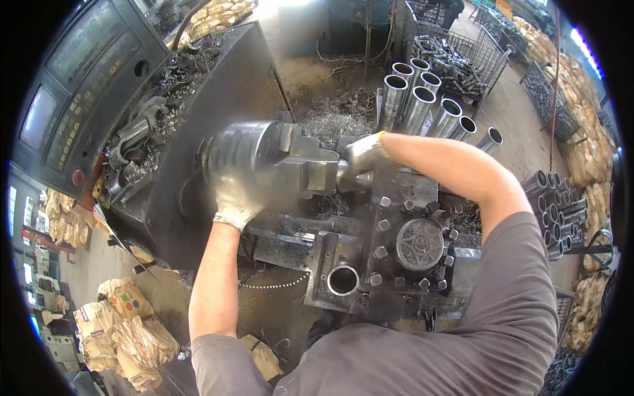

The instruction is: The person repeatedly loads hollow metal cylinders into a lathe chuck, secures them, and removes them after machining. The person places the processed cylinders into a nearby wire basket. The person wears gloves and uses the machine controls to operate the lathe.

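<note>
A steel lathe chuck (254,142) with stepped jaws (318,173) sits in front of me. My left hand (241,181), in a whitish knit glove, lies on the chuck's near side; motion blurs it, but its fingers look stretched out over the round surface. At the jaws' right end, my gloved right hand (365,154) is closed round a short shiny round metal piece (360,179). The fingers hide much of that piece, and I cannot tell how far it sits between the jaws.
A tool turret with a round cap (420,244) and several bolts stands close on the right. Upright steel tubes (422,99) stand behind it. A control panel (82,92) is at far left, beside a chip-covered cover (218,72). Sacks (122,330) lie at lower left.
</note>
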### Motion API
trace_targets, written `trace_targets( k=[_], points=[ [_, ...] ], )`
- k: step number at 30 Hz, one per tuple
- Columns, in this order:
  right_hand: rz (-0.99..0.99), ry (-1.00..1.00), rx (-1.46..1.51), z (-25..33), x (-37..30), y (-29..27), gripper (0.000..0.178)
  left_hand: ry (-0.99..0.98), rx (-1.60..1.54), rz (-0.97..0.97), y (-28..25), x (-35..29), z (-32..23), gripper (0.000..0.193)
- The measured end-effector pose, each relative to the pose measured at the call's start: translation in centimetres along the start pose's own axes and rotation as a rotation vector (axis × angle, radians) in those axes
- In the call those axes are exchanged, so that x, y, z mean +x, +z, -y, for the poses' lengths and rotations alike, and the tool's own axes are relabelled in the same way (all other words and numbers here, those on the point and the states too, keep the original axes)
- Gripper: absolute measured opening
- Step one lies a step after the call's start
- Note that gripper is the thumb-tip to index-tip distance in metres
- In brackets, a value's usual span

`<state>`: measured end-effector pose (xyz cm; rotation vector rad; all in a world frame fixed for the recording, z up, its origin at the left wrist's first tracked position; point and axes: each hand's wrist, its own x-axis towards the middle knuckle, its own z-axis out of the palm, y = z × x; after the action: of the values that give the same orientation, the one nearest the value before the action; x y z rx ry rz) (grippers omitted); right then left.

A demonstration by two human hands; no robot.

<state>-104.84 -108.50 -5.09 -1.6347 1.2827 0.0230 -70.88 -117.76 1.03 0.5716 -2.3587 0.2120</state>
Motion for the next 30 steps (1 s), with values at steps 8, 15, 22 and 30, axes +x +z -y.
trace_targets(
  k=[8, 15, 22, 30],
  points=[
    [-0.257, 0.304, -0.080, -1.3, -11.9, 2.3, 0.039, -0.056, 0.048, 0.012, 0.2, -0.8, 0.5, 0.096],
    [-1.090, 0.482, -0.728, 12.6, -18.8, 6.4, 0.059, -0.006, -0.016, 0.017, 0.4, -2.5, 3.1, 0.099],
    [-1.297, 0.136, -0.349, 29.6, -18.4, 25.9, 0.070, -0.187, -1.637, 0.100, -9.3, -15.5, -11.3, 0.101],
    [-0.499, 0.493, 0.410, 19.3, -4.9, 40.0, 0.084, -1.417, -1.691, 0.419, -5.6, -25.4, -16.3, 0.058]
  ],
)
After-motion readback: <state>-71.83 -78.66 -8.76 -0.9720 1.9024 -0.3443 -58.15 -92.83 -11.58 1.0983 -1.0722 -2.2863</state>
